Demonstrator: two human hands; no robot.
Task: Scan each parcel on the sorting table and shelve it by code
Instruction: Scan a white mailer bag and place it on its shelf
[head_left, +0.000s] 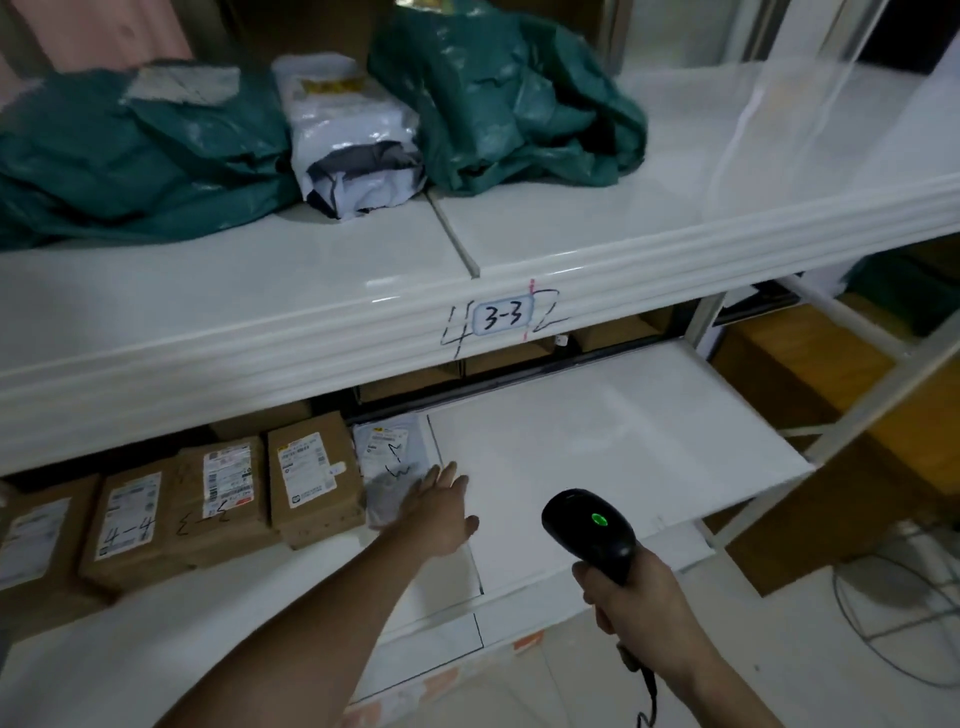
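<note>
Two green bags (514, 98), two white mailers (348, 130), five brown boxes (311, 478), one scanner (592, 530).

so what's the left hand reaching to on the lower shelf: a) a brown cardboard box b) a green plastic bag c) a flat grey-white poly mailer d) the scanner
c: the left hand lies with fingers straight at the edge of the flat grey-white poly mailer, right of the brown boxes; the scanner is in the right hand.
</note>
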